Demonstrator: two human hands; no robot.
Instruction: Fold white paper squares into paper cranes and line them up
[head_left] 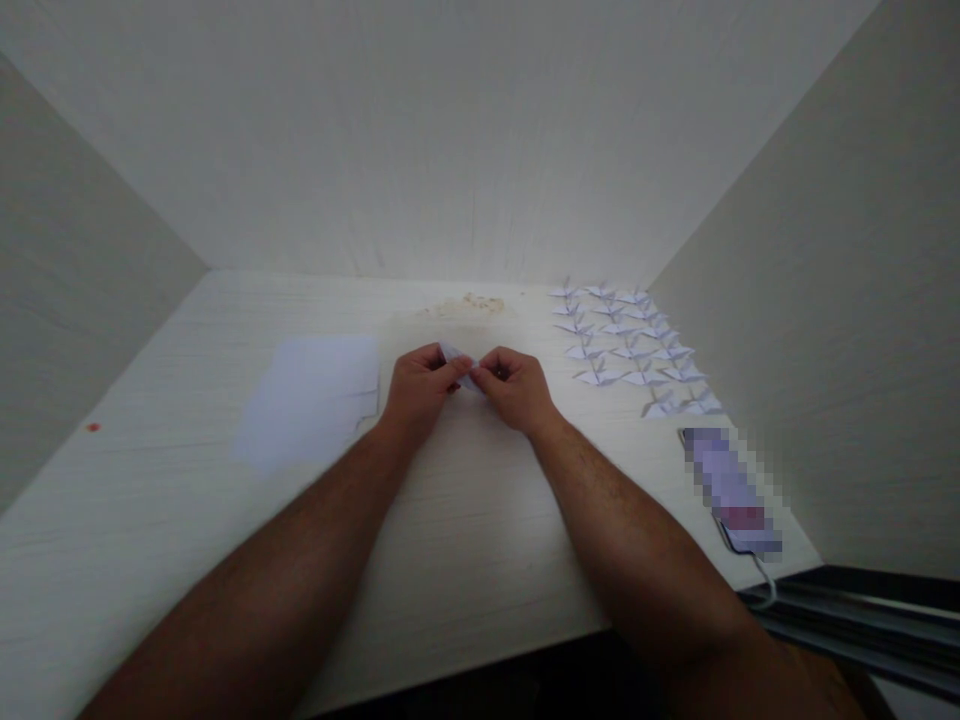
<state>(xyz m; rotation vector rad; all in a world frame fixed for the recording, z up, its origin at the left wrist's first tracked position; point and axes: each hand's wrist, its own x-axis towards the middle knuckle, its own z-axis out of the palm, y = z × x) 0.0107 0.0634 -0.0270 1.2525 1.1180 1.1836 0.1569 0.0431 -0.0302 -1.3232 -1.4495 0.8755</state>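
Observation:
Between my two hands is a small piece of folded white paper [451,352], held above the middle of the table [465,500]. My left hand [421,380] grips its left side with the thumb on top and the fingers curled behind. On the other side, the thumb and fingers of my right hand [517,385] pinch the paper's right end. The hands nearly meet at the thumbs. Much of the paper is hidden by my fingers, so its exact folded shape cannot be made out.
White paper sheets [311,400] lie left of my hands. Several folded paper cranes [598,374] stand in rows at the back right. A phone [727,490] with a white cable [769,585] lies near the right edge. Walls enclose the table's back and sides.

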